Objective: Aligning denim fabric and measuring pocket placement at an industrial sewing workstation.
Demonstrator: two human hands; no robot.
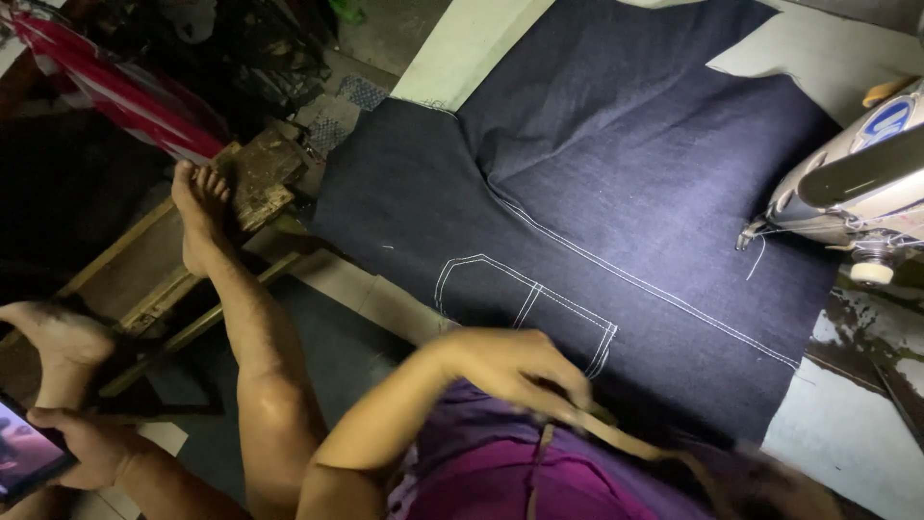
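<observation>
Denim point(616, 164), dark blue, lies spread flat on the pale bench point(837, 424) and covers most of it; one edge hangs toward the floor on the left side, and the far corner reaches under the head of the sewing machine point(852, 188); the cloth looks soft but rather thick, so I judge it heavy for a fabric, not slippery and not fragile; it will fold and drag more than slide, so a good place to hold it is the free edge near the body or a corner, not the middle. White stitching point(539, 308) marks a pocket shape with rounded corners and a double line inside; a long white seam runs diagonally from the centre toward the lower right; a loose thread hangs near the needle.

The left hand point(515, 366) rests at the near edge of the denim, just below the pocket outline; its fingers point(568, 390) are curled and close around a narrow tan strip point(626, 438), perhaps a tape or a strap, which runs toward the lower right; the motion blur hides the details. The right hand is not in view.

At the left another person sits with bare feet point(197, 207) on a wooden frame, and a hand point(82, 448) holds a phone point(24, 453).
</observation>
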